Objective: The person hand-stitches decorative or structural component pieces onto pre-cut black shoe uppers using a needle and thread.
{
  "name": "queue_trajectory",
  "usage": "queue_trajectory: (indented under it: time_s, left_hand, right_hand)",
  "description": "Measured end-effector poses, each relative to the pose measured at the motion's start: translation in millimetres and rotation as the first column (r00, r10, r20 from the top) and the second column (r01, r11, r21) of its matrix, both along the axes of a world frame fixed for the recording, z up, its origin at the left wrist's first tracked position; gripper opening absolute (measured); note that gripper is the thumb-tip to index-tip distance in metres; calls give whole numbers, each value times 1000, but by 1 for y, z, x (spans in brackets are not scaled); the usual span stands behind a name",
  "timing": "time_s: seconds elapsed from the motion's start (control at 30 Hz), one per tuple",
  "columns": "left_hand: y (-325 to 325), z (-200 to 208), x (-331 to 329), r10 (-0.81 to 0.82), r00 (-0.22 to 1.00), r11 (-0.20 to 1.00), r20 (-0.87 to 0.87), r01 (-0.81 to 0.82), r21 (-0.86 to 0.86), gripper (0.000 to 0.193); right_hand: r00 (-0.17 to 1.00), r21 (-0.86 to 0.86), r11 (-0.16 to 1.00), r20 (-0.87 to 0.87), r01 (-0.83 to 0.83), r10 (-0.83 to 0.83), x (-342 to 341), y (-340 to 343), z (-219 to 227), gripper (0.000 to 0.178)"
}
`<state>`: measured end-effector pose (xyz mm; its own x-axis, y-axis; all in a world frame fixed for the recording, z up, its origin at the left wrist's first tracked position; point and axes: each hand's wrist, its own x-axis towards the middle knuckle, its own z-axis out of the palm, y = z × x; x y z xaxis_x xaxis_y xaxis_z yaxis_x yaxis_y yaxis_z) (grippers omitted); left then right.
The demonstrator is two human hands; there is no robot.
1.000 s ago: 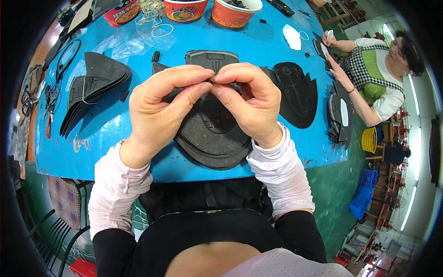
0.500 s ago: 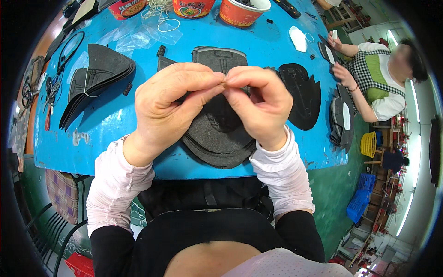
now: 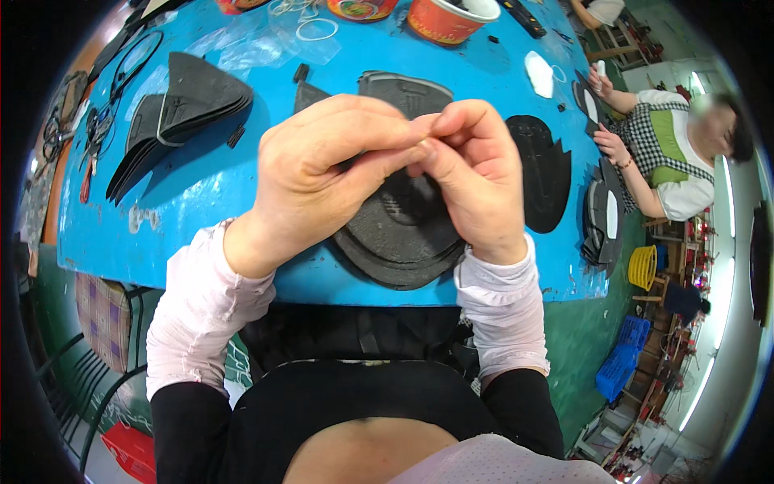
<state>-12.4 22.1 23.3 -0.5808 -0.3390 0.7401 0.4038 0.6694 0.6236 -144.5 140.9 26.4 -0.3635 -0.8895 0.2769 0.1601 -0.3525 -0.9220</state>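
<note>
Above a stack of dark grey, rounded shoe-shaped pieces (image 3: 395,258), my two hands meet with their fingertips touching. My left hand (image 3: 322,161) pinches thumb against forefinger. My right hand (image 3: 480,177) is pinched in the same way, its tips pressed to those of the left. Whatever lies between the fingertips is too small to make out. Both hands hide the middle of the stack. To its right lies a flat black cut piece (image 3: 540,173) with a jagged edge. On the left a bundle of dark grey pieces (image 3: 193,97) is held by a pale band.
The blue table (image 3: 282,282) carries red-orange tubs (image 3: 439,20) and a loose white ring (image 3: 318,30) at the back. Scissors (image 3: 98,125) lie at the left edge. At the right a co-worker (image 3: 669,153) handles a dark piece beside another dark stack (image 3: 601,218).
The view has shifted slightly, so the table things sit further right and higher. My hands stay pinched together, the right now turned a little with its fingers overlapping the left fingertips.
</note>
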Motion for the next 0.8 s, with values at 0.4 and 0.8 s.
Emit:
queue_trajectory:
  time_s: [0.4, 0.8]
  left_hand:
    - [-4, -2, -2, -19, 1000, 1000, -15, 19, 13, 22]
    - [-3, 3, -2, 53, 997, 997, 46, -50, -60, 21]
  right_hand:
    - [992, 99, 992, 110, -74, 63, -6, -2, 4, 19]
    - [989, 150, 984, 125, -97, 79, -23, 4, 10, 22]
